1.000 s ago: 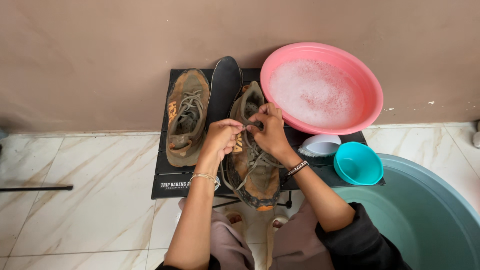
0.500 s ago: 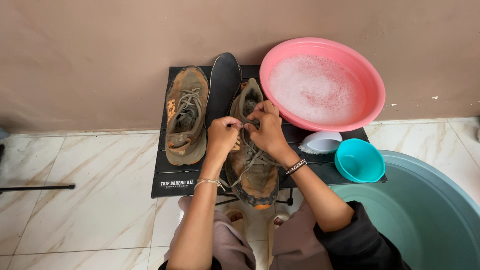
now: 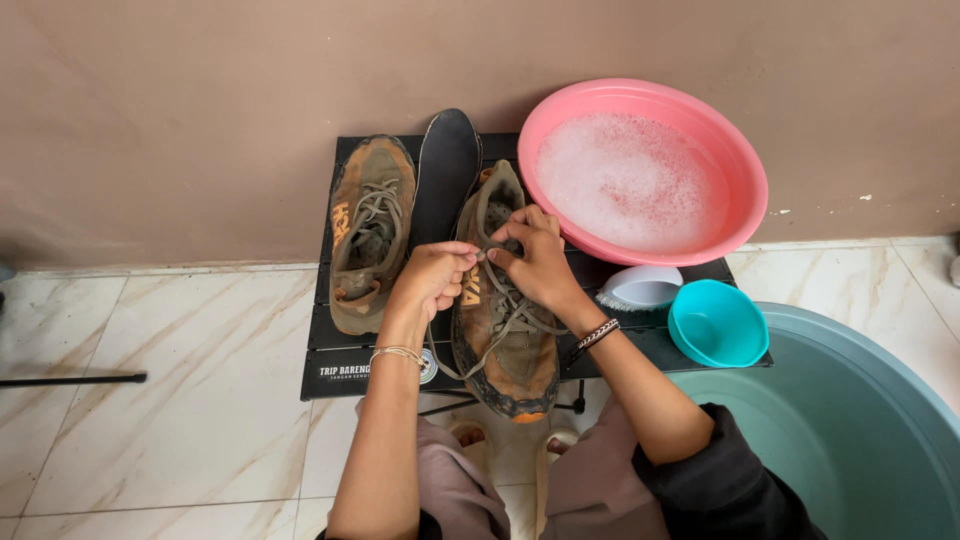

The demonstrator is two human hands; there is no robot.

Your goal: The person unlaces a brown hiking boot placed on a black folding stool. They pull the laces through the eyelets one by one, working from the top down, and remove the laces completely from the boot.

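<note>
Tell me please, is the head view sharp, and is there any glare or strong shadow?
Head view: sharp overall, soft even daylight; both hands, left and right, on the muddy shoe's lace look crisp; only faint shadows under the pink basin; mild sheen on the marble floor, no harsh glare.

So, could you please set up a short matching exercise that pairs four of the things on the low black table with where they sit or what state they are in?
Things:
1. pink basin
2. teal bowl
3. black insole
4. right-hand shoe

Descriptions:
A. lies between the two shoes
B. full of foamy water
C. laces held by both hands
D. empty, at the table's right front corner

Pairs: 1-B, 2-D, 3-A, 4-C
</note>
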